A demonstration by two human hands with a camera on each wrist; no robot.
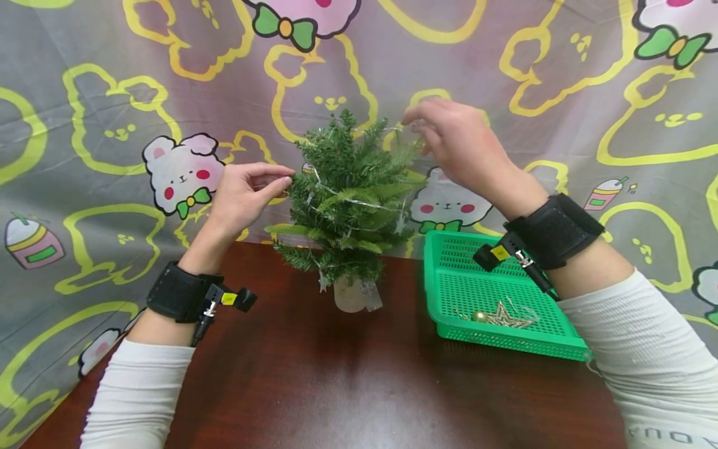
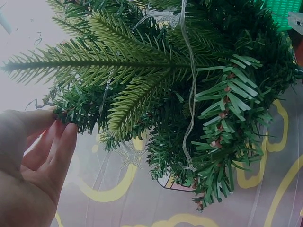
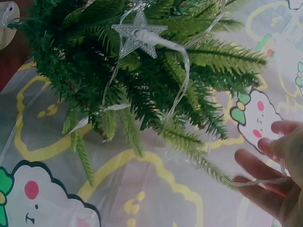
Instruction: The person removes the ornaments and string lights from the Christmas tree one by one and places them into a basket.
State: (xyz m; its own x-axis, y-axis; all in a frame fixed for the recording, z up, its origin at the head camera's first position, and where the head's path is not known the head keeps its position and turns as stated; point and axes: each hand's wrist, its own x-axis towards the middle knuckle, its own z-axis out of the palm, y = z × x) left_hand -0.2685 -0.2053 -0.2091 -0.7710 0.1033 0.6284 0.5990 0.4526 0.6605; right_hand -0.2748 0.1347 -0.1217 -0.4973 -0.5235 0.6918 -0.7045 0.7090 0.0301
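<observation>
A small artificial Christmas tree [image 1: 348,187] stands upright on the table, its base in a pale pot [image 1: 349,295]. Clear string lights [image 1: 359,202] wind around its branches, with star-shaped lights [image 3: 139,35] among the needles. At the tree's left side, my left hand [image 1: 241,196] pinches a branch tip [image 2: 68,111] between thumb and fingers. My right hand [image 1: 460,140] is raised by the upper right of the tree, holding the thin clear wire of the lights [image 3: 258,181], which runs from a branch tip to its fingers.
A green mesh basket [image 1: 449,280] stands right of the tree, under the right forearm. It holds a glittery gold star [image 1: 507,317], a small gold ball [image 1: 479,317] and some clear strands. A patterned curtain [image 1: 336,75] hangs close behind the dark wooden table [image 1: 336,393].
</observation>
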